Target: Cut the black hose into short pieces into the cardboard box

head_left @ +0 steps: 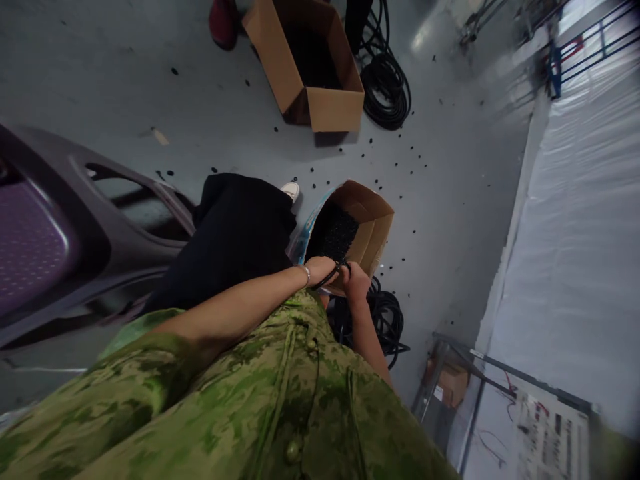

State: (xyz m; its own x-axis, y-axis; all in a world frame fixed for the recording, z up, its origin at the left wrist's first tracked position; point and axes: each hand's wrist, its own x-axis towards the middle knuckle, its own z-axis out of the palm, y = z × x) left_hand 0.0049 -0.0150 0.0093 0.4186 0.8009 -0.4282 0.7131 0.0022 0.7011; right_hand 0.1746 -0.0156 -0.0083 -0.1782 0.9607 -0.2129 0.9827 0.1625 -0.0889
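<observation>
My left hand [321, 269], with a bracelet at the wrist, is closed around a thin black cable [327, 277]. Close against it, my right hand [356, 283] grips the same cable near where the two hands meet. Both are over the near edge of an open cardboard box [370, 200]. Inside that box lies a heap of small black pieces [340, 230], too small to make out singly. Beside my right forearm, a loose coil of black cable [390, 320] rests on the floor, partly hidden by the arm. My fingers cover part of the held cable.
A second open cardboard box [335, 110] with dark contents stands ahead, next to another black coil [387, 93]. Small black bits are scattered over the grey floor [450, 153]. A purple-seated chair [30, 240] is at left, a metal frame [425, 387] at lower right.
</observation>
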